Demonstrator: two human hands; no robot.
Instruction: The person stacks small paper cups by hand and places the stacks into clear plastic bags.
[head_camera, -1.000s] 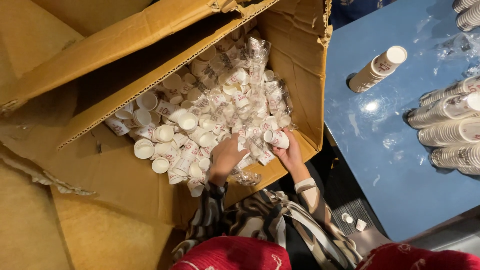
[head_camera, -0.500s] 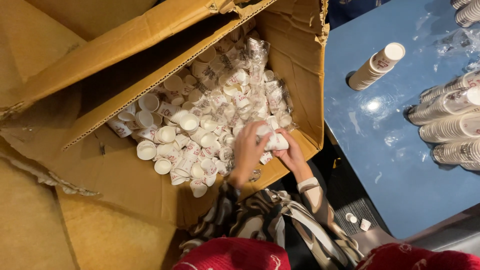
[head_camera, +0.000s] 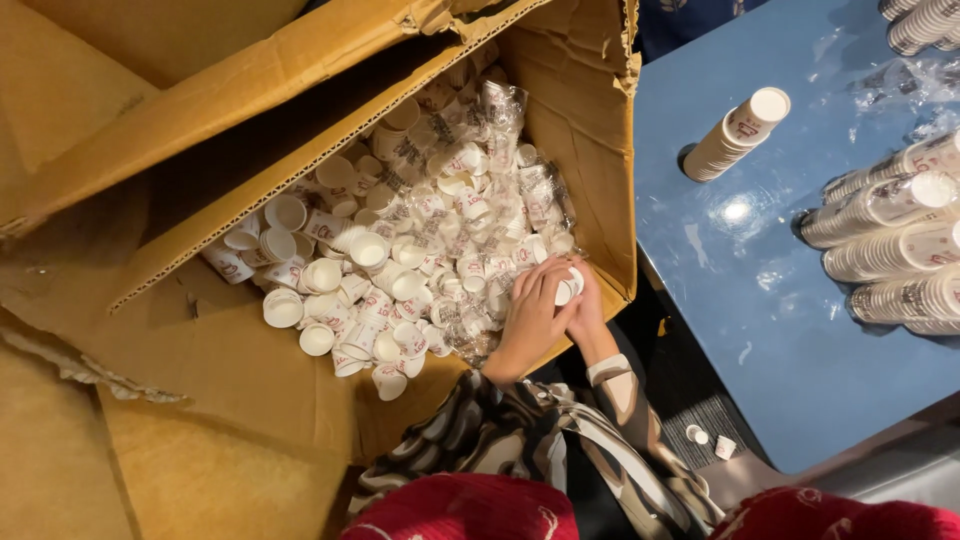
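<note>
Clasping a short stack of small white cups (head_camera: 566, 287) between both hands, low at the near right corner of a large cardboard box (head_camera: 600, 150). Left hand (head_camera: 530, 315) curled over the stack from the heap side, fingers pressed along the cups; right hand (head_camera: 588, 310) closing in from the box-wall side, fingers wrapped round the far end. Both grips pinching the same stack, open white mouth of the end cup showing between them. Stack lying roughly level, just above the loose cups.

Directly beside the hands: heap of loose small white cups (head_camera: 400, 270) with red print, filling the box floor, many still in crumpled clear plastic sleeves (head_camera: 500, 170). Cups tumbled every way, some mouth up, some on their sides, spilling toward the near left edge. Upper box flap (head_camera: 250, 110) folded over the far side, shading part of the heap. More flattened cardboard (head_camera: 120, 440) at near left.

Sleeves with a dark and cream striped pattern (head_camera: 500, 440) leading back from the wrists; red cloth (head_camera: 460, 510) at bottom edge.

Right of the box: blue bench (head_camera: 760, 300). One tilted stack of cups (head_camera: 735, 135) standing alone on it, near the box. Further right, several long stacks laid on their sides (head_camera: 890, 240), close together. Clear plastic wrap (head_camera: 900, 80) at far right. Two tiny white cups on the floor (head_camera: 710, 440) below the bench edge.
</note>
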